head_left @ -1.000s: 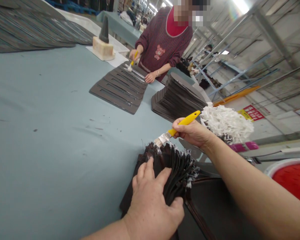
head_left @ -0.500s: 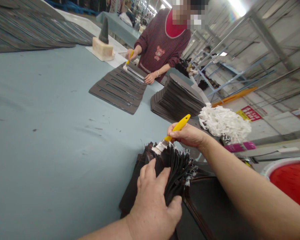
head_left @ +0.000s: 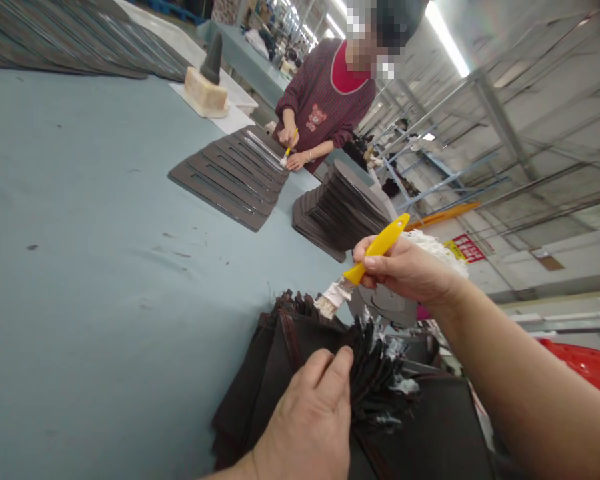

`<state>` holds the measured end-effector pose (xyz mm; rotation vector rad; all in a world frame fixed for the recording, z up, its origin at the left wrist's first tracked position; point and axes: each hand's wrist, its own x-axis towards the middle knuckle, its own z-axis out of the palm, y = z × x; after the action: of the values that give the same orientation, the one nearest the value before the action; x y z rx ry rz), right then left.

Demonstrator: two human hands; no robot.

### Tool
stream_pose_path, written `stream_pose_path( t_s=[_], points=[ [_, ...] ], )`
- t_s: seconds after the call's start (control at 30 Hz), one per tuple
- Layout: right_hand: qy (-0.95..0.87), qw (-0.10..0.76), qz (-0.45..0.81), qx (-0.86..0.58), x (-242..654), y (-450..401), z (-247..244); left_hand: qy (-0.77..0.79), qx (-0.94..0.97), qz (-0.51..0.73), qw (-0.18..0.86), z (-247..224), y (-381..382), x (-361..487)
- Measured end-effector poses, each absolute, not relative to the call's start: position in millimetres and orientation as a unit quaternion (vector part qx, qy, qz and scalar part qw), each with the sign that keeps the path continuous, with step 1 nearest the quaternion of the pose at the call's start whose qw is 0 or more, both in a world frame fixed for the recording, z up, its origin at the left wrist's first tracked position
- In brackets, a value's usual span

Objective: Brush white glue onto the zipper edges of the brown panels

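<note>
My right hand [head_left: 405, 267] grips a paintbrush [head_left: 380, 247] by its yellow handle. White paste coats the bristles, which hover just above the edge of a stack of dark leather pieces [head_left: 250, 380]. On that stack lies my left hand [head_left: 310, 413], its fingers bent together over the edges of the fanned pieces; its thumb is hidden. White paste smears several of the frayed edges near my left fingertips. More dark pieces [head_left: 430, 413] lie to the right, under my right forearm.
Across the blue-grey table [head_left: 105, 233], a co-worker [head_left: 325, 100] brushes a row of overlapping dark panels [head_left: 225, 180]. A pile of dark pieces [head_left: 340, 207] stands nearer. A cream block with a dark cone [head_left: 205, 87] sits at the back. A red container [head_left: 585, 367] is at the right.
My right hand has lifted the paintbrush off the pieces, up and to the right. My left fingers have drawn together from a spread pose, and the stack has fanned open.
</note>
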<state>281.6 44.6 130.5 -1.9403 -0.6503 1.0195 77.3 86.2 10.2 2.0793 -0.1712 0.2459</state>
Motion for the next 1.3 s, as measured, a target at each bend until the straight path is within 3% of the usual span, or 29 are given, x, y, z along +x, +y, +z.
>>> stream_pose_path(
  t_s=[0.27,0.47,0.67,0.83,0.97,1.17,1.3],
  points=[
    [-0.216,0.26,0.398,-0.853,266.5,45.7,159.0,-0.084,0.852,0.129,0.5,8.4,74.9,74.8],
    [-0.188,0.308,0.307,-0.881,259.7,52.2,169.4,-0.1,0.857,0.109,0.493,11.6,73.1,74.3],
    [-0.189,0.216,0.349,-0.892,247.4,47.3,170.7,-0.117,0.837,0.108,0.524,13.1,78.0,74.7],
    [-0.201,0.297,0.275,-0.892,250.7,43.2,174.3,-0.125,0.831,0.113,0.53,13.9,83.1,75.4],
    [-0.183,0.318,0.325,-0.872,254.8,40.5,164.6,-0.121,0.833,0.138,0.521,9.8,84.4,73.9],
    [-0.155,0.457,0.266,-0.835,286.1,46.9,135.6,0.052,0.766,0.126,0.628,0.9,78.0,70.5],
    [-0.189,0.467,0.348,-0.791,292.9,64.4,103.3,0.113,0.767,0.048,0.63,3.0,87.1,71.2]
  ],
)
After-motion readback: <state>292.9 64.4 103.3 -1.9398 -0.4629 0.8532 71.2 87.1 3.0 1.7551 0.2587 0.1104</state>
